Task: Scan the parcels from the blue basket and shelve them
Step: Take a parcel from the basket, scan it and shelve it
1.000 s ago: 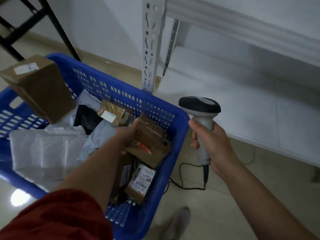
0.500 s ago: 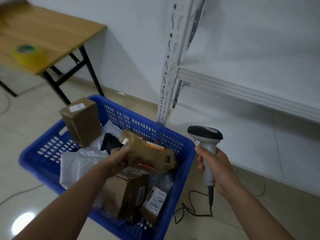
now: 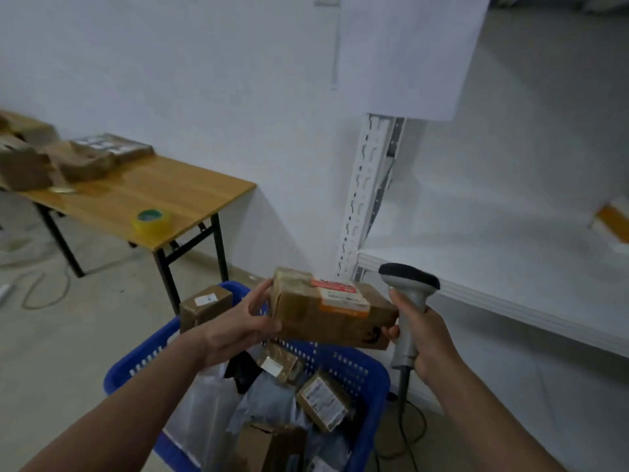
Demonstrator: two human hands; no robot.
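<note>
You've got 1 white shelf unit (image 3: 510,277) on the rt, w/ 1 pale parcel w/ an orange stripe (image 3: 611,221) at its far edge. On the left stands 1 wooden table (image 3: 177,192) carrying a blurred cluster of brown boxes (image 3: 78,160), count unclear, plus 1 yellow tape roll (image 3: 153,221). Below you sits 1 blue basket (image 3: 371,379) w/ 4 brown boxes I can count, some pale poly bags and 1 black item. Your left hand (image 3: 238,327) grips 1 parcel (image 3: 306,318) by its left end, thumb on top, fingers curled beneath, holding it over the basket's far rim. It's a brown cardboard box, glossy w/ clear tape, w/ a white label banded in orange-red on top and a black mark on the near side. Your right hand (image 3: 430,342) is wrapped round the handle of 1 grey scanner (image 3: 410,291), dark head just beside the parcel's rt end, cable hanging down.
</note>
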